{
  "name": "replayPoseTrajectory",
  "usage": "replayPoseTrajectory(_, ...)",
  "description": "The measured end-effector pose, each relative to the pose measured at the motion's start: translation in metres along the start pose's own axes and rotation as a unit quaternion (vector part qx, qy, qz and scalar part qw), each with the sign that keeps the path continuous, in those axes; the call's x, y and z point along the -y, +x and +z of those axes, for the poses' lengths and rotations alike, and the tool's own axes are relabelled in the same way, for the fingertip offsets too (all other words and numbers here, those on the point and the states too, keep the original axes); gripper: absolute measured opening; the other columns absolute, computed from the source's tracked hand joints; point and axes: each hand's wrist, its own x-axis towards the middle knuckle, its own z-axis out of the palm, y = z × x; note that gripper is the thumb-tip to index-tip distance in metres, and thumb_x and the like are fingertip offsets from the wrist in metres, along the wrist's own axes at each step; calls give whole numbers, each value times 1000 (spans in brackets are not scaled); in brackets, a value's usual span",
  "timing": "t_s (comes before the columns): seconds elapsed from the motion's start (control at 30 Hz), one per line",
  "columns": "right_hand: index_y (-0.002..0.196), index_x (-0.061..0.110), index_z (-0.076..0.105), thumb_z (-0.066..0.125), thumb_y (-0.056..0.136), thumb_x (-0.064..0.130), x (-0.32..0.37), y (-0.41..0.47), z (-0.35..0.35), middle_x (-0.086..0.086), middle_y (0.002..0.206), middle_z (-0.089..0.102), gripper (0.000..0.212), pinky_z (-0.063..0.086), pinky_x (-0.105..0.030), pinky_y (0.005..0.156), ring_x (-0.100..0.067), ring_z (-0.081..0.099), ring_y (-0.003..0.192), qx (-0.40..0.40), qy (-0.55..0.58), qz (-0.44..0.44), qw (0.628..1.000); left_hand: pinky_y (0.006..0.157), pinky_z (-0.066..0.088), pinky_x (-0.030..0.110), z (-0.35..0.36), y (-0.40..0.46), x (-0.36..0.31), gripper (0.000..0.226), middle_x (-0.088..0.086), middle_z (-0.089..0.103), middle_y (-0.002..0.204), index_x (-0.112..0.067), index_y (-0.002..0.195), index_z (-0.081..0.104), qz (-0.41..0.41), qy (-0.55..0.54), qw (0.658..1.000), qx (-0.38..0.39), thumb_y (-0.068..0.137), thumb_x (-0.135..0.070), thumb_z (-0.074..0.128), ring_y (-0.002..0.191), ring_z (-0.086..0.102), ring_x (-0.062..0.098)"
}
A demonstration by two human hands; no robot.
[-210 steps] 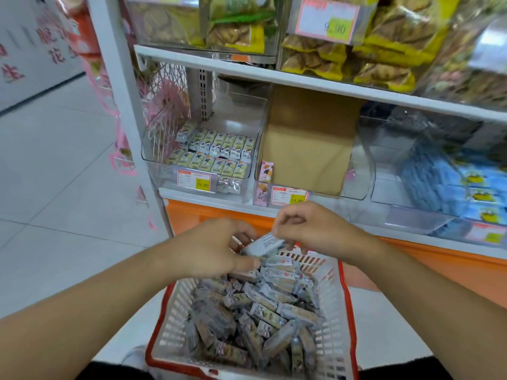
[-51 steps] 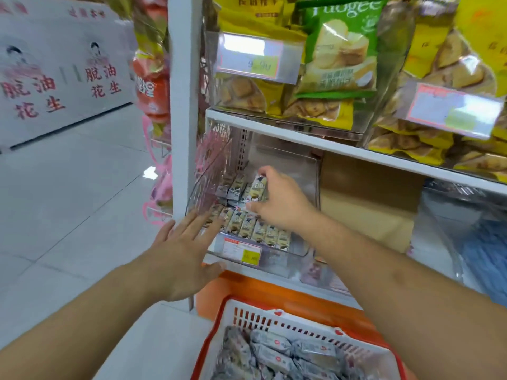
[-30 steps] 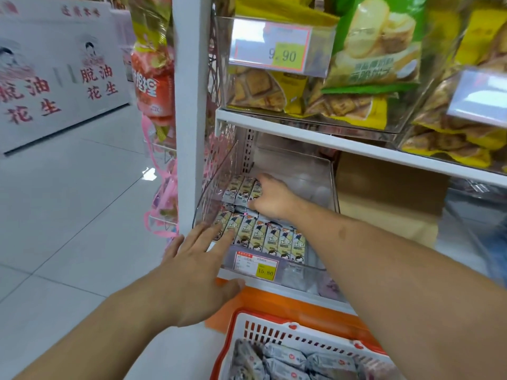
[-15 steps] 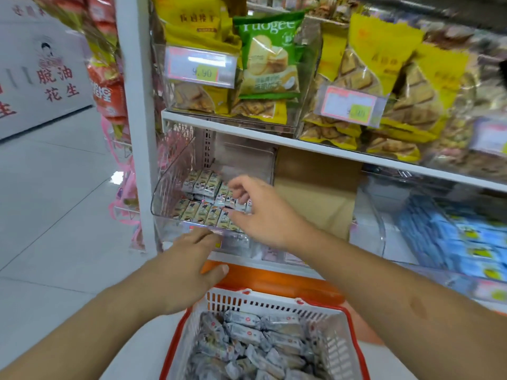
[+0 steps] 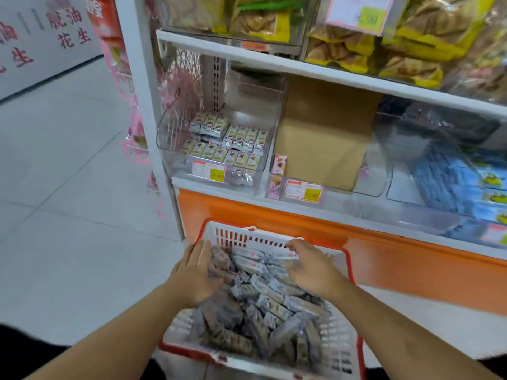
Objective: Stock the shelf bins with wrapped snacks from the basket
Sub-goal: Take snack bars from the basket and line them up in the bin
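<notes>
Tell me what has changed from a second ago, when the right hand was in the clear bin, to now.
The right hand has come out of the clear bin and down to the basket, leaving rows of snacks in the bin. The left hand has left the bin's front and dropped onto the wrapped snacks. Neither hand plainly grips one yet. The basket stays below the shelf.

Grey wrapped snacks (image 5: 263,303) heaped in white, red-rimmed basket (image 5: 340,349)

Left hand (image 5: 196,272), right hand (image 5: 312,270): bare, no gloves, rings or watch. Forearms (image 5: 115,338) bare to frame edge; no sleeves visible. Fingers (image 5: 201,249) unadorned.
</notes>
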Motion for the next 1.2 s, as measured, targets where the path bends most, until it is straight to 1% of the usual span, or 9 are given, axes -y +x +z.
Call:
replayPoseTrajectory(0.13,163,18,32,62,101,33,-25,20,30,-4,168,34,70,26,-42,128,-24,29,155,-7,-14,50,999,124,-14,53,22,7,-1,105,-4,-41,162,-27,159,-28,-13,-5,1000,28,94,-77,37,146,-45,23)
replayPoseTrajectory(0.3,167,18,19,55,102,35,-41,37,55,-5,172,23,76,14,-52,131,-29,17,159,-8,-81,76,994,122,-19,55,28,12,-3,107,2,-46,160,-32,156,-32,-30,21,999,34,90,-83,34,141,-51,26)
replayPoseTrajectory(0.5,142,27,59,69,95,40,-49,43,75,0,133,52,50,39,-44,115,-24,45,130,-44,-134,67,988,120,-21,54,26,11,-7,105,2,-47,159,-37,155,-34,-36,16,998,43,89,-85,33,139,-53,26)
replayPoseTrajectory(0.63,136,32,64,76,91,33,-53,29,82,2,125,54,47,34,-46,118,-25,47,127,-36,-131,65,989,124,-15,57,21,7,-11,101,2,-43,162,-36,158,-28,-43,3,998,42,93,-79,35,143,-48,26)
replayPoseTrajectory(0.8,126,32,69,73,91,19,-25,19,40,6,123,62,37,49,-38,103,-19,58,119,-32,-44,1,999,123,-11,57,-3,0,-33,81,8,-19,171,-25,164,5,-42,13,999,-22,101,-63,36,156,-23,30)
replayPoseTrajectory(0.87,125,32,71,73,93,15,-1,14,9,8,124,61,36,49,-37,103,-15,55,120,-2,-26,-45,999,127,10,52,-28,-3,-49,69,11,10,170,-19,159,28,-9,-21,1000,-5,102,-53,46,158,8,33)
replayPoseTrajectory(0.97,126,38,68,70,96,15,34,0,-38,10,127,58,39,43,-38,108,-13,48,125,8,-44,-131,990,99,51,37,-74,-7,-74,57,6,61,135,-15,142,53,53,-84,994,56,101,-54,53,117,60,20)
replayPoseTrajectory(1.07,126,35,68,68,97,14,63,-23,-80,11,128,58,36,41,-32,107,-10,48,124,8,-77,-210,975,84,62,37,-115,-20,-89,62,0,77,106,-11,126,67,82,-170,979,78,92,-64,64,90,73,16)
replayPoseTrajectory(1.2,128,32,70,67,96,8,87,-55,-110,16,132,56,40,37,-24,111,-1,45,129,-18,-46,-270,962,75,64,32,-142,-52,-99,45,18,75,95,-5,118,70,101,-312,937,121,90,-40,80,81,75,19)
